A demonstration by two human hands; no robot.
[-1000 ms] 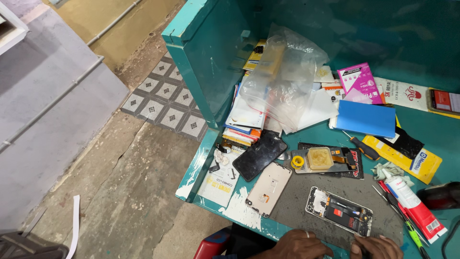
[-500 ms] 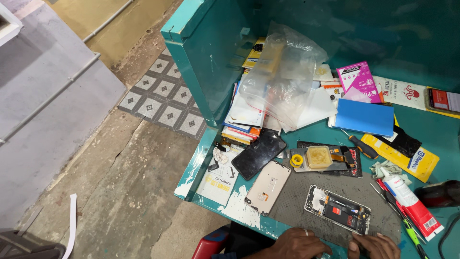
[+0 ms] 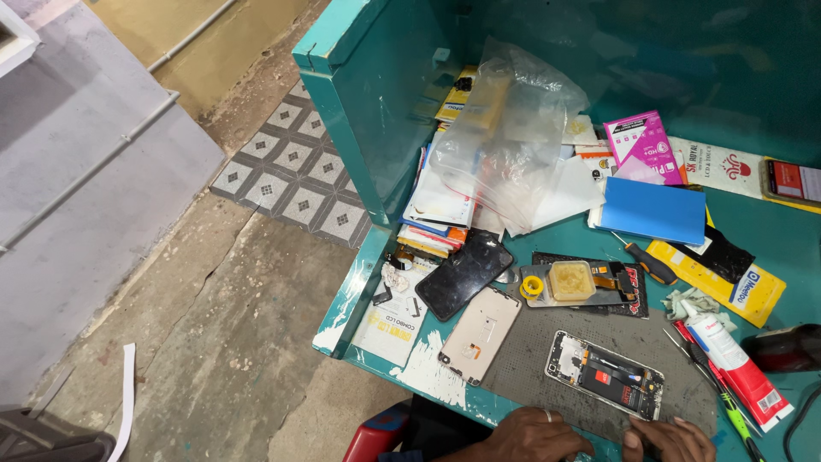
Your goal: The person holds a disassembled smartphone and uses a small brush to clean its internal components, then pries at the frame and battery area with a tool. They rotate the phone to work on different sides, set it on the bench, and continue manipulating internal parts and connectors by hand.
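Workbench [image 3: 770,231] (teal, cluttered), cracked concrete floor [image 3: 214,342], both hands' [image 3: 534,436] grip empty beside opened phone [image 3: 605,374].

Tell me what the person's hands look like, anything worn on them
Both hands are bare, with no gloves and no sleeves in view. The left hand wears a plain, light, metallic-looking ring on one finger. The right hand shows no ring or watch; its wrist is out of frame.
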